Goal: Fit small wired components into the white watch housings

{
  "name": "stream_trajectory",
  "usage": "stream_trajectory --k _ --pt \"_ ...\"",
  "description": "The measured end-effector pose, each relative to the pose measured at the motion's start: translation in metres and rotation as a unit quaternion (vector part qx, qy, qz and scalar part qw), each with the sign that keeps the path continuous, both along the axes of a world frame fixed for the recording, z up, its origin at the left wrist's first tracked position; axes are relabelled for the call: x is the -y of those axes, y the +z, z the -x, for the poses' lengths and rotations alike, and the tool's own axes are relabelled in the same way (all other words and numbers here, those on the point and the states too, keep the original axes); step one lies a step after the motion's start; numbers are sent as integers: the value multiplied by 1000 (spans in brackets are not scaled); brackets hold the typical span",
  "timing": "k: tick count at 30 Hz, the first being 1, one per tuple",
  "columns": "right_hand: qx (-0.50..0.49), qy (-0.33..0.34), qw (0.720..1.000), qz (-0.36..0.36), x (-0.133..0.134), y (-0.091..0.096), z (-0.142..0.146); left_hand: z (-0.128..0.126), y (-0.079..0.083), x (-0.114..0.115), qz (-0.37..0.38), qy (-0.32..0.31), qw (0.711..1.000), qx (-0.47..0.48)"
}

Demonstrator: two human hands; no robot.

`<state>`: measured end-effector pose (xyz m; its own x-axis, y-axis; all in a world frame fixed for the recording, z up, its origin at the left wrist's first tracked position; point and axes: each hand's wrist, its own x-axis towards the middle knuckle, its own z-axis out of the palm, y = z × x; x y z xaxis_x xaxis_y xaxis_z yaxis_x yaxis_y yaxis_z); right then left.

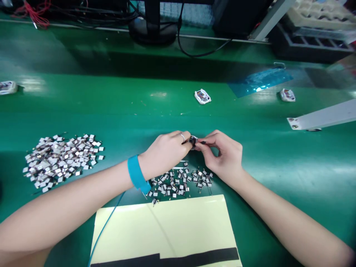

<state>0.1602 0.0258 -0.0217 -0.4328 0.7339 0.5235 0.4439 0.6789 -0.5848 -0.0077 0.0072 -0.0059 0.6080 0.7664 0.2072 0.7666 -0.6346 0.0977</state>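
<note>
My left hand [169, 150], with a ring on one finger and a blue band [137, 172] at the wrist, is closed around a small white-and-black device [193, 141]. Its fingers hide most of that device. Thumb and forefinger of my right hand [224, 154] pinch at the device's right side, where a thin dark piece [203, 142] sticks out between them; its kind is too small to tell. Just below both hands lies a loose pile of small grey square parts [174, 183] with short leads. Part of a thin light tool [180, 168] shows among them.
A larger heap of similar square parts [63, 159] lies to the left. White device housings [202, 96] are spread along the green bench [125, 100]. A yellow sheet [164, 230] lies in front, crossed by the band's blue cord. A blue film [261, 81] and metal bracket [319, 115] are at right.
</note>
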Motion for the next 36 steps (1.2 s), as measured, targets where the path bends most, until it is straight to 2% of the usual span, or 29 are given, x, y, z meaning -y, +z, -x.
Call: stream_trajectory --k 4,8,10,12,14,16,18,20,23,27,30,33,36 --pt "-27 -26 998 51 -5 -6 -4 -1 5 1 17 5 1000 -6" --pt "-13 -59 998 28 -18 1 -15 0 18 7 38 41 998 -38" --pt "33 -27 999 27 -20 9 -18 5 25 7 68 61 995 -31" --pt "90 40 994 37 -15 16 -17 13 31 3 78 60 995 -5" --pt "134 106 984 46 -5 21 -13 22 34 -6 79 14 996 33" --pt "161 144 975 49 8 21 -8 29 34 -16 124 -81 987 62" --pt "177 159 970 43 18 19 -6 33 32 -25 193 -160 966 65" --pt "181 159 970 30 24 17 -5 34 28 -29 223 -183 955 64" --pt "162 120 979 -1 22 21 -4 35 23 -27 201 -139 966 87" --pt "141 47 986 -71 10 37 4 34 27 -14 138 -25 977 163" --pt "155 19 978 -140 5 51 12 31 39 0 96 28 969 228" --pt "175 6 963 -204 8 65 20 30 54 15 70 50 958 275" --pt "193 17 952 -238 16 80 25 30 66 26 60 59 943 321"
